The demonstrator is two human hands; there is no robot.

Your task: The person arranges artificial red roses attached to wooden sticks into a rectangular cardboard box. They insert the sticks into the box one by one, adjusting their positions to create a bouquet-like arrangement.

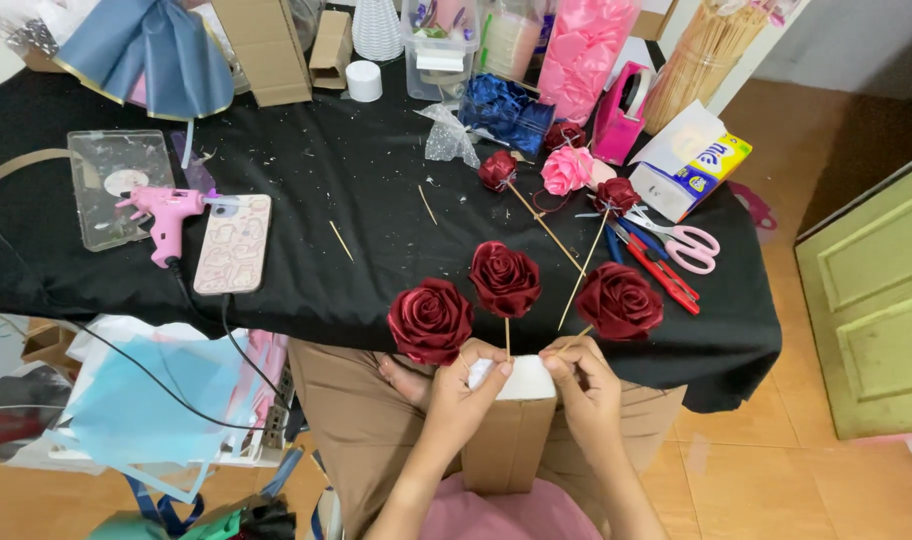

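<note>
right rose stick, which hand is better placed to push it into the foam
Right hand: its fingers already pinch that stick at the white foam block. Left hand grips the block's other side, beside the left rose.

We see three dark red roses [506, 278] of glossy satin ribbon on thin bare wooden sticks [582, 272], set in a white foam block [524, 380] that looks matt and sits in a plain brown cardboard box [509, 440]. The tabletop [356, 160] wears matt black cloth flecked with lint. The pink glue gun [166, 212] is smooth plastic; the scissors [676, 238] pair shiny metal blades with pink plastic handles. A pink rose [567, 170] shines likewise.
</note>
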